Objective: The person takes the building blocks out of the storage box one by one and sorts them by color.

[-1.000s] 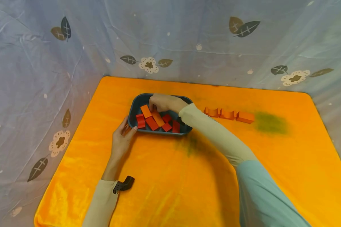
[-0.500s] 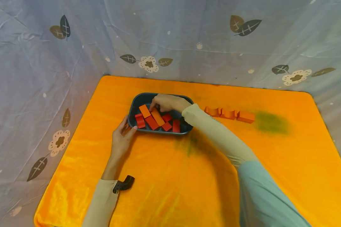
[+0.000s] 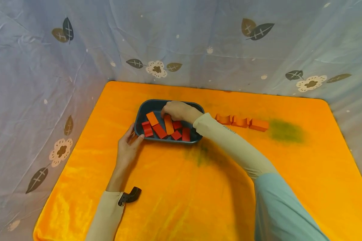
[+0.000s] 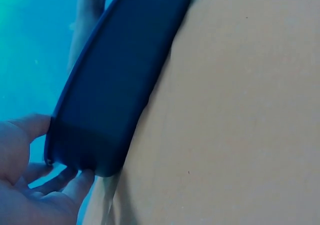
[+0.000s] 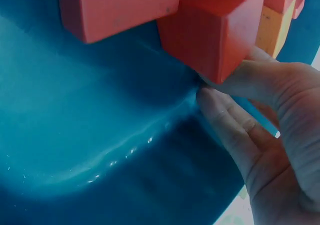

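A dark blue tray (image 3: 166,141) stands on the table with several orange and red toy blocks inside. At its left end my left hand (image 3: 127,149) holds it, thumb on the rim and fingers against the outer wall, as the left wrist view shows. My right hand (image 3: 179,111) reaches into the tray over the far rim side, its fingertips down at the far end of an oblong orange block (image 3: 169,125). In the right wrist view the thumb touches a block (image 5: 215,35), with other fingertips low beside the tray's inner wall (image 5: 150,170). Whether the fingers pinch that block is unclear.
To the right of the tray, three orange blocks (image 3: 240,122) lie in a row, two of them with curved hollows. An orange-yellow cloth (image 3: 169,187) covers the table. Patterned grey curtains (image 3: 211,40) stand behind and at the sides.
The oblong orange block has turned from slanted to nearly straight front-to-back, its far end shifting right. My right hand has moved slightly right. My left hand keeps its place on the tray.
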A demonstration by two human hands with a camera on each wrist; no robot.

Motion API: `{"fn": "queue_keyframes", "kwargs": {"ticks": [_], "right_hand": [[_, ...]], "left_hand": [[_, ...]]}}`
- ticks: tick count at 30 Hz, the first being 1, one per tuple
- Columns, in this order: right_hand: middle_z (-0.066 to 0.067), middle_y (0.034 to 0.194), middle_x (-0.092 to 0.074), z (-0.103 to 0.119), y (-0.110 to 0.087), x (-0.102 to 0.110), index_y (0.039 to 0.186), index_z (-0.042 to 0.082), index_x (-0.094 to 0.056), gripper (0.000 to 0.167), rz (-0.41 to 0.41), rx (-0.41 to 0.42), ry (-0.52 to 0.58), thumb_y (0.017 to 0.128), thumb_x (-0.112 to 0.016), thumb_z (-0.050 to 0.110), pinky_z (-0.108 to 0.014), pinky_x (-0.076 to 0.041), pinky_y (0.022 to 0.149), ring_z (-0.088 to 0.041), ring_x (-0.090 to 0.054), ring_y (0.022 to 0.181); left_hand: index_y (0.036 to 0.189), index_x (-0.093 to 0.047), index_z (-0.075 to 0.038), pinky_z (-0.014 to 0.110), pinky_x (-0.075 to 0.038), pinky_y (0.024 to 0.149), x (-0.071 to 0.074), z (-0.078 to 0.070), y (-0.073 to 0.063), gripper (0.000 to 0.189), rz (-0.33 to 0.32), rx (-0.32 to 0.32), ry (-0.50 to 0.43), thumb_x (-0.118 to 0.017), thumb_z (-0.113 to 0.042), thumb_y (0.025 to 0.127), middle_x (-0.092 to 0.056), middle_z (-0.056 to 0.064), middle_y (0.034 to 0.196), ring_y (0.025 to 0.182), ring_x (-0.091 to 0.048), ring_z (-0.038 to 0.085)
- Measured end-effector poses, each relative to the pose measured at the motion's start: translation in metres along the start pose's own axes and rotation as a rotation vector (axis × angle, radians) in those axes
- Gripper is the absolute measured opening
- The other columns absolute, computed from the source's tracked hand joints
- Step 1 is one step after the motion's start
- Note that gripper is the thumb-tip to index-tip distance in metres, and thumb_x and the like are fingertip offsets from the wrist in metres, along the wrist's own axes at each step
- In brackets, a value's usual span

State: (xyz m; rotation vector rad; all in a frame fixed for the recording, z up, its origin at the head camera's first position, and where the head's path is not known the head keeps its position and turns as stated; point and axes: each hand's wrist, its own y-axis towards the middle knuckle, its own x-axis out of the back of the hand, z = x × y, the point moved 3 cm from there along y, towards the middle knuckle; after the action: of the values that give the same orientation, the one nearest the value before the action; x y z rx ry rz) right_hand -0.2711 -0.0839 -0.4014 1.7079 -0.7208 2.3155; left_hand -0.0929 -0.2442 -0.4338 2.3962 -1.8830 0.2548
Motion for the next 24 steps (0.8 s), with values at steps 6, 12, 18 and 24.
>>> {"fn": "queue_keyframes", "kwargs": {"ticks": [6,12,18,24], "right_hand": [[-0.008,0.124,-0.066,-0.001,-0.002,-0.001,0.121,0.008,-0.07,0.036,0.026,-0.022,-0.045,0.09,-0.061,-0.008,-0.033,-0.051,0.1,-0.024,-0.061,0.113],[-0.01,0.093,-0.065,-0.003,-0.016,0.013,0.095,0.003,-0.071,0.013,0.042,-0.08,-0.067,0.086,-0.064,-0.003,-0.03,-0.05,0.071,-0.023,-0.052,0.077],[-0.01,0.097,-0.07,-0.006,-0.033,0.024,0.098,0.001,-0.073,0.019,-0.029,-0.113,-0.021,0.08,-0.077,0.006,-0.033,-0.055,0.079,-0.024,-0.06,0.084],[-0.013,0.103,-0.07,-0.008,-0.051,0.028,0.107,-0.001,-0.073,0.029,-0.117,-0.08,0.122,0.081,-0.079,0.009,-0.034,-0.055,0.084,-0.027,-0.063,0.091]], "left_hand": [[0.151,-0.029,0.003,0.036,-0.03,0.117,-0.002,-0.022,-0.01,0.063,0.006,0.009,0.008,-0.06,-0.007,0.097,-0.03,0.014,0.157,0.143,-0.032,0.026],[0.151,-0.029,0.005,0.036,-0.031,0.116,-0.002,-0.028,-0.008,0.062,-0.001,-0.006,0.04,-0.059,-0.007,0.098,-0.032,0.016,0.156,0.143,-0.033,0.027],[0.153,-0.03,-0.003,0.032,-0.033,0.114,0.001,-0.008,-0.003,0.064,0.01,-0.004,0.0,-0.061,-0.01,0.097,-0.03,0.009,0.158,0.143,-0.033,0.025],[0.153,-0.031,-0.007,0.028,-0.038,0.11,0.001,0.009,-0.001,0.065,-0.006,-0.026,0.021,-0.062,-0.016,0.097,-0.031,0.005,0.158,0.142,-0.035,0.023]]}}
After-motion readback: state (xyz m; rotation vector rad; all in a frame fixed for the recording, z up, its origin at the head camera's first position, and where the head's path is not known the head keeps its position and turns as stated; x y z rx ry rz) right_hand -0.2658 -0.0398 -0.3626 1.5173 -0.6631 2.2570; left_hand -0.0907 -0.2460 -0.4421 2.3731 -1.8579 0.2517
